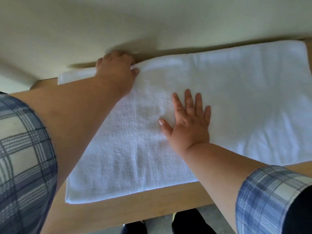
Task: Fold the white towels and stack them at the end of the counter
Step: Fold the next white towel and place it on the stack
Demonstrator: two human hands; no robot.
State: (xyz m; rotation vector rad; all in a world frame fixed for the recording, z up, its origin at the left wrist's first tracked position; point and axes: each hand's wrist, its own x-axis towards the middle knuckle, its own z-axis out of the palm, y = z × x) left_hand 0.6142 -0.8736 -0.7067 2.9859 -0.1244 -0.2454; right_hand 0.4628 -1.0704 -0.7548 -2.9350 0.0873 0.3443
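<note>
Lying spread across the wooden worktop (118, 211), the white towel (236, 98) reaches back to the wall (152, 22). The left hand (116, 68), arm stretched forward, curls its fingers over the towel's far edge with the thumb on top, pinching it. The right hand (187, 122) presses flat mid-towel, fingers straight and spread.

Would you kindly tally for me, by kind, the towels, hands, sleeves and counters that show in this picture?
Towels: 1, the white towel
Hands: 2, the left hand and the right hand
Sleeves: 2, the left sleeve and the right sleeve
Counters: 1, the wooden counter
Total: 6
</note>
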